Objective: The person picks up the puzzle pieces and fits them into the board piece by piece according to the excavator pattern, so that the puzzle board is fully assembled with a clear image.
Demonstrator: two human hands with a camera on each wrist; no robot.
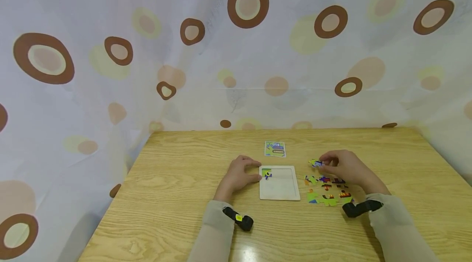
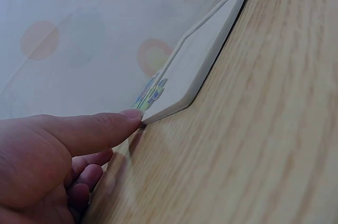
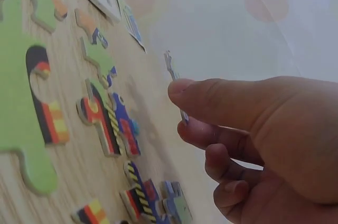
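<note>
My right hand (image 1: 343,166) pinches a puzzle piece (image 1: 315,163) between thumb and fingers, raised off the table. In the right wrist view that piece (image 3: 170,64) is seen nearly edge-on, so its picture is hidden. My left hand (image 1: 237,175) touches the left edge of a white square puzzle tray (image 1: 281,190) with its thumb and index finger. From the left wrist, the thumb (image 2: 105,126) lies straight against the tray's corner. One green piece with a yellow and dark pattern (image 1: 267,173) sits in the tray's upper left corner.
Several loose puzzle pieces (image 1: 329,200) lie right of the tray, below my right hand. A small picture card (image 1: 275,149) showing a digger lies behind the tray. The wooden table (image 1: 177,172) meets a patterned cloth (image 1: 206,106) at its back edge.
</note>
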